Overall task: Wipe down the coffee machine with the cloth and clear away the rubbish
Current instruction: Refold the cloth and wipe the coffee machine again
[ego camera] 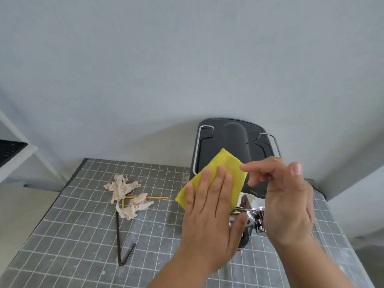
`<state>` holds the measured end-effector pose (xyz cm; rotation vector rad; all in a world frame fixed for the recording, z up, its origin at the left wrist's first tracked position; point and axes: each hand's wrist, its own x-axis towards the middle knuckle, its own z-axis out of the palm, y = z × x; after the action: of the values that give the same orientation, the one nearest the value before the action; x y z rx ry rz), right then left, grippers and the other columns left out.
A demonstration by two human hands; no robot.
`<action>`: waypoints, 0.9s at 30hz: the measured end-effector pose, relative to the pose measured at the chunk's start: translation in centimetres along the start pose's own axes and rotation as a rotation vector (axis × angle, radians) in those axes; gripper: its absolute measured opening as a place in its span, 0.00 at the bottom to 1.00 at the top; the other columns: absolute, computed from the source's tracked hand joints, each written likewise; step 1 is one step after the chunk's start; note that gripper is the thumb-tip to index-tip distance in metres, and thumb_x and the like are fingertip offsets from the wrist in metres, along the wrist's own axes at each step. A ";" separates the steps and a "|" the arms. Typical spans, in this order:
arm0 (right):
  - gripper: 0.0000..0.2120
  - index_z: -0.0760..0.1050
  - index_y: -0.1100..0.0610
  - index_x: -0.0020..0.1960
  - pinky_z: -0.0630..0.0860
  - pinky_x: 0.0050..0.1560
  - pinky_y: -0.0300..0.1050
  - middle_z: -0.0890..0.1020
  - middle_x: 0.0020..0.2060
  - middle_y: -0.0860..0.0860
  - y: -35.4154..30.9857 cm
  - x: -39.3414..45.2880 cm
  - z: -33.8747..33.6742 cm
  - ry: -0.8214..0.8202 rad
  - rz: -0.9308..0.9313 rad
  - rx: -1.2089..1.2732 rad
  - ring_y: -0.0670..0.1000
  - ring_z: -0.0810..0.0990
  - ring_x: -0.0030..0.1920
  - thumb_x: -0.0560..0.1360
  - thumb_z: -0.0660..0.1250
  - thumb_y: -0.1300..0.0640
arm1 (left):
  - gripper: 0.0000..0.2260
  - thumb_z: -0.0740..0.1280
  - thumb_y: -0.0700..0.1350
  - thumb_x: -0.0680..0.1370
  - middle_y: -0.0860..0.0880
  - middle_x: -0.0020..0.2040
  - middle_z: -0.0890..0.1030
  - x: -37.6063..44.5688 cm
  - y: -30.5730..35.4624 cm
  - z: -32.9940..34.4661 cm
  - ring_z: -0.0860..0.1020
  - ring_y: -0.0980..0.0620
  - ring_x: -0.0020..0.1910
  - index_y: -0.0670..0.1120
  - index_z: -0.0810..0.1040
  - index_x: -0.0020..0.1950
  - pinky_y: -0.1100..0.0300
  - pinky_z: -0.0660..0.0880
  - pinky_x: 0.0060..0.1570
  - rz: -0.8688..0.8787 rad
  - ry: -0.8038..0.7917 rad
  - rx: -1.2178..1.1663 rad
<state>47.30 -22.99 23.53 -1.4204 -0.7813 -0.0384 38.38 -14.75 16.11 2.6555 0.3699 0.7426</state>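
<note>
A dark grey coffee machine (pixel 232 140) with chrome parts (pixel 252 215) stands at the back right of the tiled table (pixel 68 246). My left hand (pixel 209 213) presses a yellow cloth (pixel 220 169) flat against the machine's front left, fingers straight, thumb by the chrome. My right hand (pixel 288 200) hovers over the machine's front with fingers loosely curled and the index finger pointing left; I see nothing held in it. The rubbish lies to the left: two crumpled tissues (pixel 121 187) (pixel 135 207), thin yellow sticks (pixel 153 197) and a bent dark stick (pixel 118 240).
A white shelf frame with a black ribbed mat (pixel 10 151) stands off the table's left side. A plain grey wall rises behind the table. The table's left edge runs diagonally down to the lower left.
</note>
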 end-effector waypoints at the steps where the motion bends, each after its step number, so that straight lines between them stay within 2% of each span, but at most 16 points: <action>1: 0.30 0.83 0.49 0.42 0.67 0.46 0.48 0.75 0.32 0.54 -0.3 -0.1 -0.6 0.016 -0.002 -0.017 0.56 0.73 0.40 0.79 0.47 0.35 | 0.30 0.46 0.60 0.82 0.45 0.78 0.60 0.8 0.1 -0.7 0.53 0.44 0.78 0.41 0.62 0.76 0.45 0.47 0.74 0.015 -0.074 0.060; 3: 0.26 0.82 0.49 0.42 0.68 0.45 0.43 0.76 0.33 0.50 -0.5 0.0 -1.8 0.035 0.000 -0.153 0.52 0.74 0.41 0.80 0.48 0.43 | 0.33 0.42 0.63 0.81 0.44 0.78 0.60 2.9 0.7 -2.6 0.54 0.45 0.78 0.41 0.60 0.77 0.50 0.45 0.74 -0.003 -0.211 0.179; 6: 0.15 0.81 0.45 0.49 0.68 0.52 0.42 0.77 0.40 0.42 0.4 1.2 -3.4 0.042 0.070 -0.588 0.48 0.69 0.49 0.79 0.55 0.51 | 0.34 0.39 0.64 0.79 0.47 0.80 0.47 6.7 1.0 -4.4 0.47 0.49 0.79 0.45 0.46 0.79 0.53 0.40 0.75 -0.052 -0.414 0.289; 8: 0.12 0.79 0.48 0.58 0.66 0.60 0.46 0.76 0.52 0.46 1.7 2.3 -4.3 0.031 0.196 -0.805 0.53 0.67 0.56 0.79 0.59 0.54 | 0.32 0.40 0.63 0.80 0.47 0.79 0.42 9.1 0.5 -4.4 0.44 0.49 0.78 0.46 0.41 0.79 0.51 0.41 0.76 -0.087 -0.533 0.305; 11: 0.18 0.71 0.52 0.69 0.60 0.64 0.48 0.71 0.62 0.55 3.9 3.9 -4.7 -0.083 0.339 -1.040 0.59 0.66 0.60 0.80 0.58 0.53 | 0.31 0.42 0.61 0.81 0.47 0.79 0.37 12.3 -0.6 -2.8 0.40 0.48 0.78 0.47 0.37 0.78 0.49 0.41 0.76 -0.102 -0.616 0.231; 15: 0.22 0.63 0.57 0.74 0.59 0.63 0.50 0.71 0.62 0.60 4.5 5.4 -4.1 -0.070 0.399 -0.991 0.62 0.68 0.60 0.80 0.55 0.58 | 0.29 0.46 0.58 0.82 0.47 0.78 0.35 15.8 -0.6 -0.7 0.37 0.46 0.77 0.48 0.39 0.79 0.46 0.41 0.75 -0.111 -0.646 0.145; 18: 0.19 0.70 0.63 0.67 0.62 0.59 0.51 0.78 0.54 0.62 4.3 5.6 -4.2 -0.052 0.404 -1.020 0.63 0.73 0.54 0.78 0.53 0.64 | 0.28 0.47 0.57 0.82 0.46 0.79 0.37 17.6 0.4 0.2 0.38 0.43 0.77 0.50 0.44 0.79 0.44 0.42 0.74 -0.077 -0.660 0.221; 20: 0.17 0.73 0.65 0.63 0.65 0.58 0.52 0.81 0.50 0.63 4.2 5.5 -4.3 -0.016 0.393 -1.019 0.64 0.75 0.51 0.78 0.53 0.65 | 0.27 0.47 0.57 0.82 0.46 0.80 0.40 17.3 1.0 0.4 0.38 0.41 0.77 0.50 0.47 0.79 0.43 0.42 0.75 0.032 -0.664 0.300; 23: 0.17 0.74 0.63 0.62 0.66 0.55 0.51 0.82 0.47 0.61 4.3 5.3 -4.4 0.012 0.380 -0.997 0.63 0.74 0.48 0.78 0.52 0.65 | 0.26 0.47 0.57 0.83 0.51 0.80 0.42 15.3 0.5 -0.4 0.37 0.45 0.77 0.51 0.47 0.79 0.44 0.41 0.75 0.146 -0.688 0.277; 27: 0.19 0.74 0.59 0.65 0.68 0.51 0.51 0.81 0.46 0.60 4.6 5.3 -4.4 0.054 0.378 -0.960 0.61 0.72 0.45 0.78 0.52 0.64 | 0.26 0.47 0.56 0.83 0.54 0.80 0.41 16.2 0.4 -1.2 0.39 0.48 0.78 0.52 0.46 0.79 0.46 0.41 0.74 0.068 -0.682 0.298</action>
<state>55.44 -23.75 22.41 -2.4467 -0.4295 -0.1767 51.20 -9.30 24.43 2.9946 0.2091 -0.2463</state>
